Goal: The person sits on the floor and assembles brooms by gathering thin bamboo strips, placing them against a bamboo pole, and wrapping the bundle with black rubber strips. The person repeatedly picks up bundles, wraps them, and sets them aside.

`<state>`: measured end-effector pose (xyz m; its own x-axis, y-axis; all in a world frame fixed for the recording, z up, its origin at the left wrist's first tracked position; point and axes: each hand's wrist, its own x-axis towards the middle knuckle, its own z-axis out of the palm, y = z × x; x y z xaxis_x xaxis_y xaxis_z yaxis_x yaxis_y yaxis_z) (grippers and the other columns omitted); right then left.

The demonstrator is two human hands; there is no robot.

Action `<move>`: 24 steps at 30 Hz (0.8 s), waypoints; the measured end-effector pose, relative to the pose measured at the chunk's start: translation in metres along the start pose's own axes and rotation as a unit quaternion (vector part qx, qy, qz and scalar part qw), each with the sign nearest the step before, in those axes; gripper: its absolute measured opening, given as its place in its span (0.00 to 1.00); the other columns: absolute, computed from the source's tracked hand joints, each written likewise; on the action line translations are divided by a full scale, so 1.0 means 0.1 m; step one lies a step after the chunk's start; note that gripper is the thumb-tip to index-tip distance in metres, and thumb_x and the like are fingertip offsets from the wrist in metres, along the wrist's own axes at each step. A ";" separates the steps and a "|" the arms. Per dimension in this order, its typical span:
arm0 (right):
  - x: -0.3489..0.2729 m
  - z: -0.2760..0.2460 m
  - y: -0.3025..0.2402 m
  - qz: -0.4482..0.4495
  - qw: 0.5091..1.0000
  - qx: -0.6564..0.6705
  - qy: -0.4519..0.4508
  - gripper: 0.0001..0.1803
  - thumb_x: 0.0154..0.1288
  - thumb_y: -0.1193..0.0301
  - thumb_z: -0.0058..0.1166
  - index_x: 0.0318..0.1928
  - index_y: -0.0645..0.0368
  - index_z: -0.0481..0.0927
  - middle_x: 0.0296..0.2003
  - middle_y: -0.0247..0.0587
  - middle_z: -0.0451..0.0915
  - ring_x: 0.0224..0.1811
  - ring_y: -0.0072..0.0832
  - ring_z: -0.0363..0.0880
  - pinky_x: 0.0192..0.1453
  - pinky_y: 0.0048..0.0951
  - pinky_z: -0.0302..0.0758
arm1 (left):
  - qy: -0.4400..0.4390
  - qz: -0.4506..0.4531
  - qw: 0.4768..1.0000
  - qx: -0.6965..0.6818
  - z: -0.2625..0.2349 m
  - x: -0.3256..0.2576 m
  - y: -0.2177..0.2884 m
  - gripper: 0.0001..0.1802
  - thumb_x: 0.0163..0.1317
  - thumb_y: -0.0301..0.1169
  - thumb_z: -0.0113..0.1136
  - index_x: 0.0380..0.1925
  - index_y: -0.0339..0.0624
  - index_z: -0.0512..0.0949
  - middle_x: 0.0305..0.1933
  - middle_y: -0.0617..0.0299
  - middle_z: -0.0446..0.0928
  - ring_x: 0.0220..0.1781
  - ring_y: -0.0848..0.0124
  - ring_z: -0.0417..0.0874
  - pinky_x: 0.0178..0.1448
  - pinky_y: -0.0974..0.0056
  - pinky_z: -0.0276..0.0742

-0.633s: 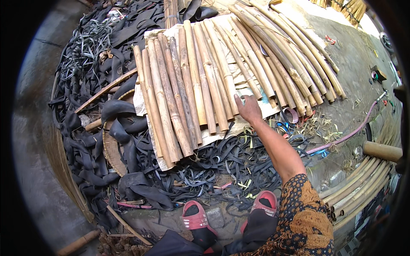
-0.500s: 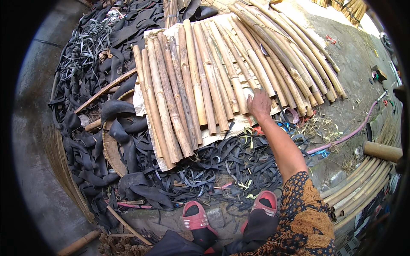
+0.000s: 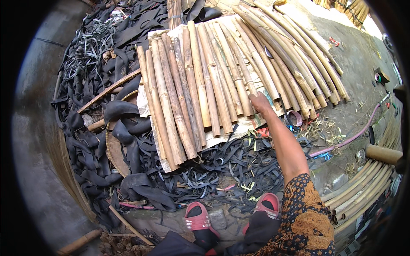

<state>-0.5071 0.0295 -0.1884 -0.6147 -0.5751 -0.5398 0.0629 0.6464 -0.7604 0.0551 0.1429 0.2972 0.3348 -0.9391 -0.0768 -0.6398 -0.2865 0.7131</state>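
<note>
CHANGE: our right hand (image 3: 259,102) has slid right along the row of bamboo poles (image 3: 200,85) | HAND: fingers curled on one pole's near end (image 3: 250,96), grip unclear | POLES: side by side on white sheet (image 3: 226,132) amid black rubber strips (image 3: 230,162) | LEFT: unseen

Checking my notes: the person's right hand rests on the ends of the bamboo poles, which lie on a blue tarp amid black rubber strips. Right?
Not quite. The head view shows the right hand on the bamboo poles amid black rubber strips, but they lie on a whitish sheet, not blue.
</note>
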 end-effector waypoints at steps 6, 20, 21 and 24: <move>-0.65 0.07 -0.24 -0.035 0.954 0.256 -0.154 0.18 0.74 0.55 0.59 0.44 0.55 0.72 0.22 0.29 0.70 0.18 0.20 0.67 0.22 0.25 0.69 | -0.019 0.022 0.999 -0.022 -0.04 -0.04 -0.05 0.26 0.80 0.54 0.49 0.26 0.50 0.65 0.22 0.69 0.61 0.21 0.77 0.59 0.26 0.68 0.55; -2.18 1.36 -1.22 -0.224 0.959 0.025 -0.173 0.29 0.70 0.57 0.54 0.53 0.76 0.72 0.43 0.71 0.82 0.45 0.60 0.84 0.54 0.51 0.79 | -0.048 0.081 0.994 -0.046 -0.25 -0.24 -0.11 0.25 0.80 0.52 0.49 0.26 0.50 0.65 0.22 0.70 0.60 0.21 0.78 0.59 0.26 0.68 0.54; -2.25 1.46 -1.26 -0.228 0.959 0.013 -0.165 0.29 0.70 0.58 0.53 0.53 0.77 0.71 0.44 0.74 0.81 0.45 0.64 0.84 0.55 0.54 0.79 | -0.046 0.078 0.995 -0.044 -0.25 -0.26 -0.11 0.25 0.80 0.52 0.49 0.26 0.50 0.65 0.22 0.70 0.60 0.21 0.78 0.59 0.26 0.68 0.54; -2.47 1.62 -1.32 -0.195 0.965 -0.003 -0.175 0.29 0.70 0.59 0.52 0.55 0.78 0.69 0.43 0.76 0.81 0.45 0.66 0.83 0.56 0.54 0.78 | -0.042 0.098 0.994 -0.040 -0.24 -0.29 -0.10 0.23 0.81 0.49 0.49 0.26 0.51 0.65 0.22 0.71 0.59 0.22 0.79 0.58 0.26 0.68 0.53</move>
<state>-0.2363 0.0049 -0.0138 -0.2876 -0.9086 -0.3029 -0.1255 0.3492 -0.9286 0.0687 0.1774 0.3089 0.1492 -0.9887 0.0138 -0.6290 -0.0842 0.7728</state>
